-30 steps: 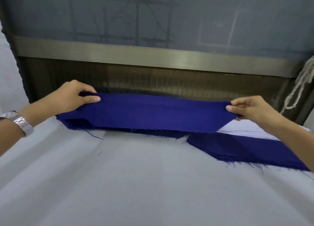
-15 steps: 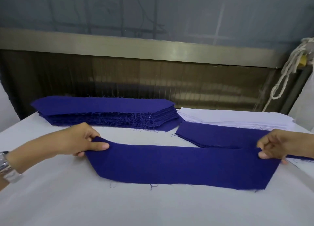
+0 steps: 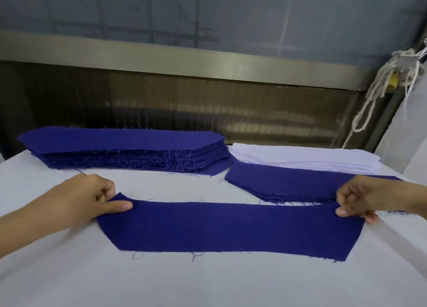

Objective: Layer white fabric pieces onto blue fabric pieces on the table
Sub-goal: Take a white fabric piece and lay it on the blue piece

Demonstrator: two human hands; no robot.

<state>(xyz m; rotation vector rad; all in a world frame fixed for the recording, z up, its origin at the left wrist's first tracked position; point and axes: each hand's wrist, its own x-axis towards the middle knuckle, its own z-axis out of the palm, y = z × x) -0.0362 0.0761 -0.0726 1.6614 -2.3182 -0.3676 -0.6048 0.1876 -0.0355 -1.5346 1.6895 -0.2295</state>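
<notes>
Limp blue fabric piece (image 3: 231,228), just in front of the white fabric stack (image 3: 272,157), sags unless left hand (image 3: 92,199) and right hand (image 3: 360,197) pinch its ends.

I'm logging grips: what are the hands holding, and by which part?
Both hold one blue fabric piece: the left hand pinches its left far corner, the right hand its right far corner.

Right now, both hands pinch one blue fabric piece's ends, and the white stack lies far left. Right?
No. In the head view the white stack lies far right. The left hand and right hand do pinch the blue fabric piece by its ends.
</notes>
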